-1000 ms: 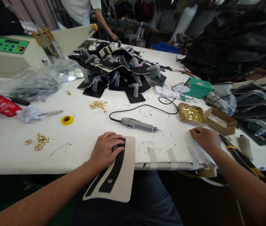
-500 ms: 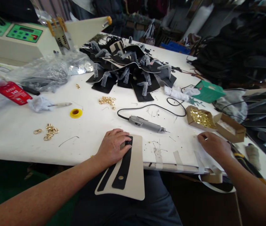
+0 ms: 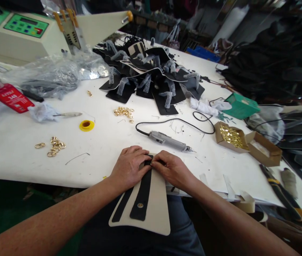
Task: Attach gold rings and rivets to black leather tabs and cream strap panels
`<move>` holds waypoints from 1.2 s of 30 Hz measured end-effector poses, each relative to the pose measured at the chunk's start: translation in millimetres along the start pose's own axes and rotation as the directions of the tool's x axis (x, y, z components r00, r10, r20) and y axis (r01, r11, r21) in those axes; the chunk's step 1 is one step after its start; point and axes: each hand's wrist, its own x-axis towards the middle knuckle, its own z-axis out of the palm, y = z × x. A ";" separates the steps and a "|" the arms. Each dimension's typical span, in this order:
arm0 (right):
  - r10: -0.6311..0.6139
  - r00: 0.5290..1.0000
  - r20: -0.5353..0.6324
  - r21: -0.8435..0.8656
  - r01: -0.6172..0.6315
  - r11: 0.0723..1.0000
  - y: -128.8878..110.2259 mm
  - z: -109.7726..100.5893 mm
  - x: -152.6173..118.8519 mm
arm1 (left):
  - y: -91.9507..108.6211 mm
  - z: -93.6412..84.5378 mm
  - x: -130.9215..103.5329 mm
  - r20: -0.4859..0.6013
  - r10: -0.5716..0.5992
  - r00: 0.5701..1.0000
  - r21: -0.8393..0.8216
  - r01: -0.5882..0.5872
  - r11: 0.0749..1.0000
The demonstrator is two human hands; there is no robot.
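A beige panel (image 3: 160, 209) with dark strips on it reaches from the table's near edge out over my lap. My left hand (image 3: 128, 166) rests on its far end, thumb and fingers closed round the end of a black strap (image 3: 146, 186). A round metal snap (image 3: 140, 205) sits at the strap's near end. Beside the left fingertips, my right hand (image 3: 173, 169) pinches at the strap's far end; whatever is between thumb and finger is too small to make out. Beyond the hands lies a grey electric screwdriver (image 3: 168, 140) with its cord.
At right, a cardboard box (image 3: 232, 137) holds small gold pieces, near black-and-yellow pliers (image 3: 281, 193). Gold hardware (image 3: 56, 145), a yellow spool (image 3: 86, 125) and a red glue bottle (image 3: 9, 97) lie left. Black panels (image 3: 169, 106) are piled at the back.
My right hand has moved left from beside the cardboard box to the strap's far end, meeting my left hand. The left hand still holds the strap. The pliers now show fully.
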 end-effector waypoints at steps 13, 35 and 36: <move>0.037 0.998 -0.053 -0.112 -0.043 0.993 -5.5 12.9 7.9 | -1.9 -3.4 0.3 0.007 -0.008 1.000 -0.070 0.008 0.997; 0.257 0.965 0.059 -0.121 -0.249 0.961 -15.4 0.9 20.5 | -2.1 -2.7 0.1 -0.003 0.000 1.000 -0.072 0.000 0.997; 0.272 0.960 0.070 -0.100 -0.265 0.959 -15.1 0.6 21.2 | -1.9 -3.1 0.3 0.001 -0.001 1.000 -0.070 0.001 0.998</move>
